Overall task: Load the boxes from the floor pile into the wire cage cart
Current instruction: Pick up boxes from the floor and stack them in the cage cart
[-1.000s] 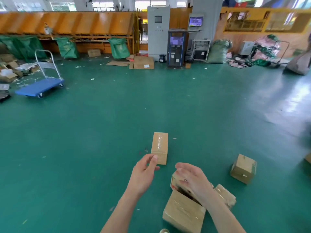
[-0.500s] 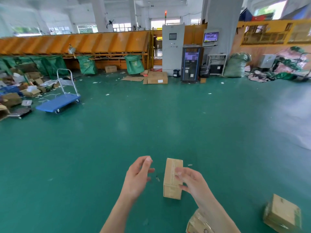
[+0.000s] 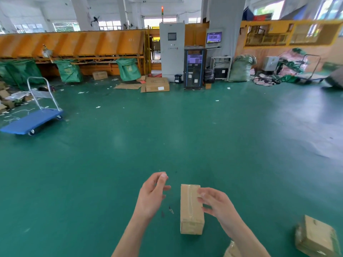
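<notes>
A long narrow cardboard box (image 3: 191,208) with clear tape along its top lies on the green floor in front of me. My left hand (image 3: 152,195) hovers just left of it with relaxed fingers, not touching it. My right hand (image 3: 217,204) reaches over the box's right top edge with loosely bent fingers; whether they touch it I cannot tell. A squarer taped box (image 3: 317,236) lies at the lower right. The corner of another wrapped box (image 3: 232,251) shows under my right forearm. No wire cage cart is in view.
A blue platform trolley (image 3: 33,121) stands at the left. Far back are a large carton (image 3: 157,84), flattened cardboard (image 3: 128,86), green sacks (image 3: 128,69), a grey control cabinet (image 3: 171,51) and orange chutes (image 3: 74,45). Loose boxes (image 3: 5,101) litter the far left.
My right hand left the taped box in the near pile and came up to the narrow box. My left hand stayed beside it. The view tilted up, pushing the pile out of frame.
</notes>
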A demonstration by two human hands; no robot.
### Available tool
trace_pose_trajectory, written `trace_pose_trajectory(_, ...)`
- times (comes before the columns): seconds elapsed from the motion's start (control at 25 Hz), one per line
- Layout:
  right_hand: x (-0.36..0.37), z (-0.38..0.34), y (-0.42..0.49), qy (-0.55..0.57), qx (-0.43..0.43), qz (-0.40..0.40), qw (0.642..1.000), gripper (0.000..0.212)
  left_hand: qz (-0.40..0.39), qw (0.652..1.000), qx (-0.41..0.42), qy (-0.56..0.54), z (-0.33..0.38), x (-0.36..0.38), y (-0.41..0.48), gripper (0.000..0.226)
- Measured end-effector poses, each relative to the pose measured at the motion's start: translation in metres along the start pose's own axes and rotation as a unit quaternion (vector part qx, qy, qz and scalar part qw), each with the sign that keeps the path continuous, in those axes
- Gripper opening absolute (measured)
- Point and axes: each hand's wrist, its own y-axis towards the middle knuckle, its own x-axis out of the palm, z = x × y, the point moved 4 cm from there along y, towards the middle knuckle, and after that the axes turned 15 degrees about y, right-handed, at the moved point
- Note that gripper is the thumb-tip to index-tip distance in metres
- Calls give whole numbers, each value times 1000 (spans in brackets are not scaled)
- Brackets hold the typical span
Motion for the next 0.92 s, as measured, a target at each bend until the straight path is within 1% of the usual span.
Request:
trace_pose_trajectory(0.2,38,-5,51,6,-7,36,999,19,-53,998,12,9,-8,-26,88,21)
trace_pose_trajectory(0.36,42,3,86,13,15,82,996,20,-103,994,-3,17,-18,-10,152,20)
trace_pose_trajectory(0.48,25,3,124,21,21,125,992,20,-150,988,-28,38,-33,24,191,21)
trace_pose_trajectory(0.56,8,7,157,23,30,139,990,19,-172,983,-47,52,-45,51,222,21)
trace_pose_trajectory(0.72,-36,27,237,44,63,167,983,19,-180,977,-80,84,-58,99,298,20)
trace_pose_trajectory(0.84,-68,39,290,62,103,191,974,18,-188,968,-96,132,-63,134,357,20)
trace_pose_trajectory(0.92,-82,45,319,59,126,190,972,18,-198,962,-108,152,-65,157,388,20)
